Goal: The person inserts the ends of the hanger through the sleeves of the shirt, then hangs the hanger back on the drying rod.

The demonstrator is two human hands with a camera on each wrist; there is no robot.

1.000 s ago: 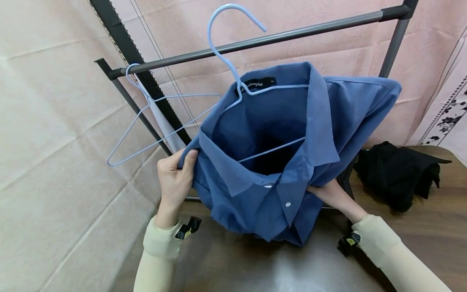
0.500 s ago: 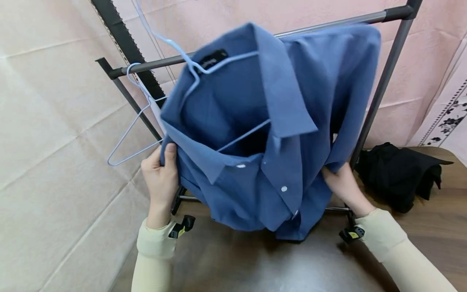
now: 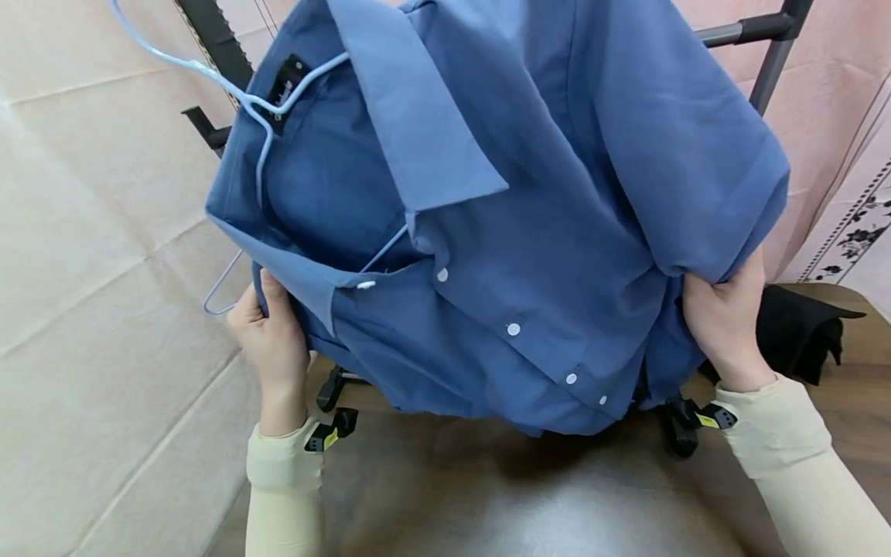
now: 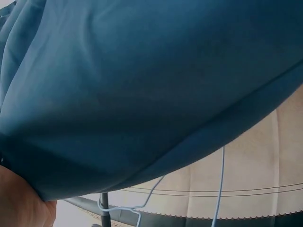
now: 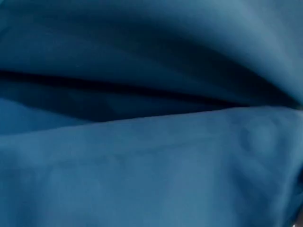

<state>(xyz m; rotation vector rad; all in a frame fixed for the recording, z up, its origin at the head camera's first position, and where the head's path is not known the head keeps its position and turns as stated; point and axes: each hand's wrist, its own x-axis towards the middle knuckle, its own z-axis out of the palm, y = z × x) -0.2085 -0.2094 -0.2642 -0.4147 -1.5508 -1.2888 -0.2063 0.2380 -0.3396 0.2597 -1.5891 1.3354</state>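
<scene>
A blue button-up shirt hangs on a light blue wire hanger, whose hook tilts toward the upper left in the head view. The hanger's lower bar shows inside the open collar. My left hand grips the shirt at its left shoulder side, thumb on the front. On the other side, my right hand holds the cloth at the hem of the short sleeve, its fingertips hidden in the fabric. Blue cloth fills the right wrist view, so that hand is not seen there.
Behind the shirt stands a dark clothes rack, its rail showing at the upper right. A second wire hanger without clothing hangs near the rack's left end. A black garment lies on the wooden surface at right.
The shirt and hanger have swung left and closer, covering most of the rail. The right hand moved from under the shirt front outward to the sleeve; the left hand shifted slightly left, still gripping.
</scene>
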